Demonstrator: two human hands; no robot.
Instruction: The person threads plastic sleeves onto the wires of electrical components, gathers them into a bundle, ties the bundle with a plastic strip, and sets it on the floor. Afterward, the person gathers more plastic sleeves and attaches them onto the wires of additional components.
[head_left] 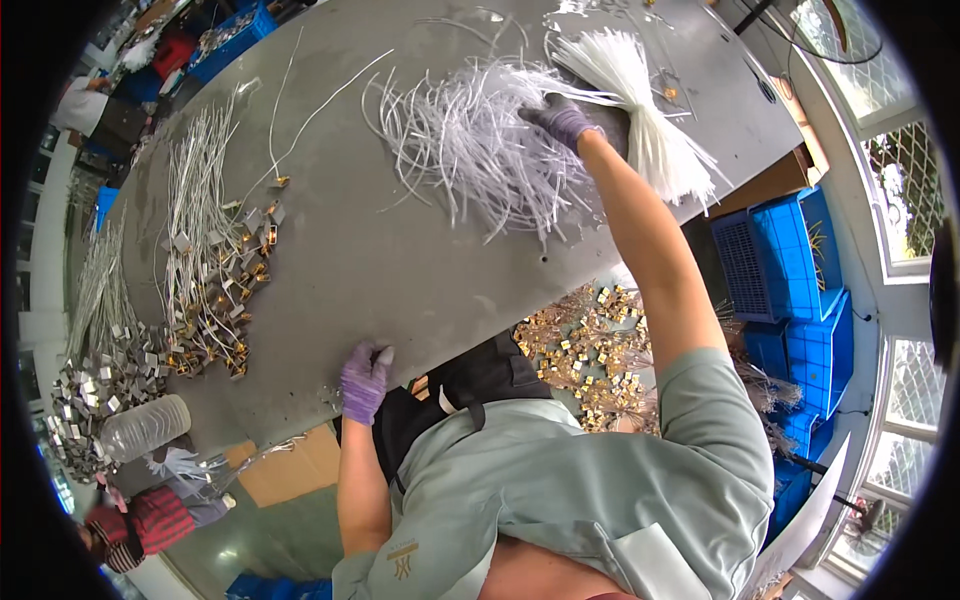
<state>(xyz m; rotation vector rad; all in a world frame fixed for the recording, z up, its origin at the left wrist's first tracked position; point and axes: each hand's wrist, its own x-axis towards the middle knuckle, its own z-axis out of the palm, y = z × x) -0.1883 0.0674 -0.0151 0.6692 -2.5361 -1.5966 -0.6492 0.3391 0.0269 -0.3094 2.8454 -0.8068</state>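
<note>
My right hand (563, 120), in a purple glove with grey fingertips, reaches to the far side of the table. Its fingers are stretched out and apart over a loose, tangled heap of thin clear plastic tubes (480, 140). Just right of that hand lies a thick bundle of straight white strands (645, 115), narrow at its middle and fanned at both ends. My left hand (365, 385), gloved alike, rests at the near table edge with its fingers loosely bent and apart. I see nothing in it.
Wired parts with small metal blocks (225, 290) lie on the grey table (400, 270) at left, beside a clear plastic bottle (145, 428). More brass-coloured parts (590, 350) sit below the table's near edge. Blue crates (790, 260) stand at right. A person in red stripes (150, 525) is at lower left.
</note>
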